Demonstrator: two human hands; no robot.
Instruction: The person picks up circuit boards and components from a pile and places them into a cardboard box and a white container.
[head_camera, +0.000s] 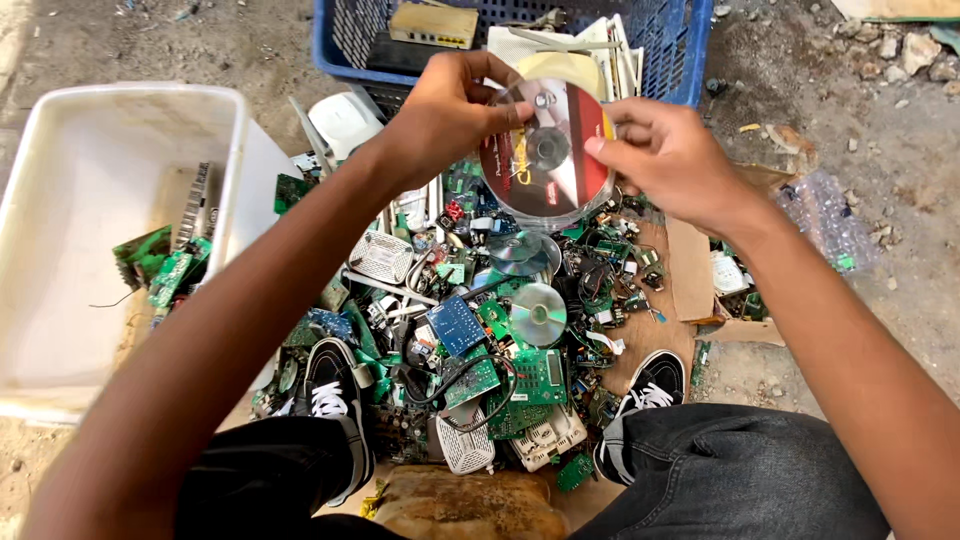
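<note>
Disc (545, 150): glossy printed face under a clear, shiny plastic sleeve. Loose discs (537, 313): mirror-bright, reflective. Circuit boards (540, 378): matt green laminate with small metal parts. Crate (680, 50): blue plastic mesh. Tub (60, 160): smooth white plastic, scuffed. Cardboard (690, 270): matt brown. Ground (900, 150): rough, dusty, stony. Trousers (740, 470): dark denim cloth.

Likely outdoor scrapyard: circuit-board heap (480, 350), dirt ground (880, 300).

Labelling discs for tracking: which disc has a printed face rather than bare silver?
The red and black disc, held up between left hand and right hand. The silver discs lie loose in the circuit board pile below.
</note>
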